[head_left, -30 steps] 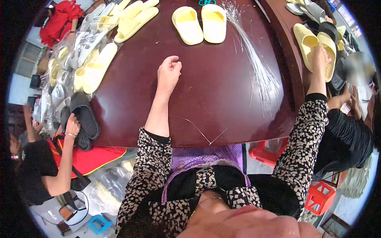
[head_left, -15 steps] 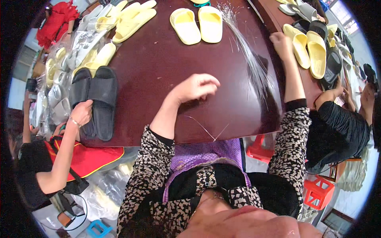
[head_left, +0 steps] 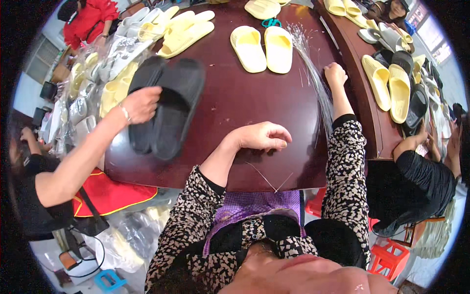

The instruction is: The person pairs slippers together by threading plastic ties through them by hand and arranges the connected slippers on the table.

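My left hand (head_left: 264,136) hovers low over the dark red table (head_left: 215,169), fingers loosely curved and a gap between thumb and fingers. Nothing shows in it. My right hand (head_left: 336,76) is closed beside a bundle of thin clear strands (head_left: 313,73); whether it pinches a strand is too small to see. One loose strand (head_left: 264,177) lies bent at the near table edge. Beyond my hands stands a pair of pale yellow slippers (head_left: 248,51). At left, a co-worker's hand (head_left: 142,104) holds a pair of black slippers (head_left: 169,127) over the table.
Yellow slippers (head_left: 186,36) and bagged slippers (head_left: 81,105) pile along the left. On the right-hand table sit another yellow pair (head_left: 399,93) and mixed slippers, beside a seated co-worker (head_left: 416,181). A turquoise coil (head_left: 270,22) lies at the far side. A red stool (head_left: 387,259) stands lower right.
The co-worker's hand has lifted the black slippers and carried them right and farther onto the table. My right hand has moved from the table's right edge toward the strands. The view has shifted.
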Demonstrator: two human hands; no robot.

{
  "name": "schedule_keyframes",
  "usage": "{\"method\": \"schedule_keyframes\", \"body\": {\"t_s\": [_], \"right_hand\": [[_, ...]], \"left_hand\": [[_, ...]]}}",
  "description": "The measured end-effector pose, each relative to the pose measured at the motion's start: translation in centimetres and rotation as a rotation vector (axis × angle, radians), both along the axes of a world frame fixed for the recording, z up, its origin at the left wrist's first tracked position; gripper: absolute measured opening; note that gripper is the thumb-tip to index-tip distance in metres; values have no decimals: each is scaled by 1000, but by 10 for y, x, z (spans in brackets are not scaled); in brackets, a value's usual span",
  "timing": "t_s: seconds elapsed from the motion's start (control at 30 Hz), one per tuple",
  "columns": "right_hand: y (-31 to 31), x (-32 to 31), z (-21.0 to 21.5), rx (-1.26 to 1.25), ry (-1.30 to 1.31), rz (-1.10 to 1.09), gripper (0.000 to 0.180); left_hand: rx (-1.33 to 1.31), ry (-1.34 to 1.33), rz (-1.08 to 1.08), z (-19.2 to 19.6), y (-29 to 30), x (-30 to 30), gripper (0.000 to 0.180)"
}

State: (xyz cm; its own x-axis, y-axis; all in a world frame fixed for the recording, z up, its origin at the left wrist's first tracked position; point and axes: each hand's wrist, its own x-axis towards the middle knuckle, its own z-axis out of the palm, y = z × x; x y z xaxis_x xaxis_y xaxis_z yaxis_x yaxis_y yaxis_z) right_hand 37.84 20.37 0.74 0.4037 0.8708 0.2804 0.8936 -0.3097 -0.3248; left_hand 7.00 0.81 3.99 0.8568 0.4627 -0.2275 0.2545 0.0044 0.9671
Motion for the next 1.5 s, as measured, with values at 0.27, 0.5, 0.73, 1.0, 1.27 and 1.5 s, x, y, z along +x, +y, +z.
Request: {"method": "schedule_keyframes", "body": {"t_s": [0.27,0.5,0.73,1.0,1.27,1.5], "right_hand": [[14,16,-12,86,156,-54,31],[2,-5,-1,31,127,13,40],[14,20,-9,106,74,24,32],[-23,-1,57,546,743,246,23],[-164,-53,96,364,1442,591,17],[-262,-140,64,-115,1198,826,15]], "left_hand": [[37,-36,4,-5,5,-1,33],[-29,-3,-138,-7,-6,0,33],[-38,-21,-156,-5,-6,5,35],[-25,10,-114,-4,-3,5,35],[79,-176,445,9,-39,14,23],[48,-565,1049,18,-61,6,18]]}}
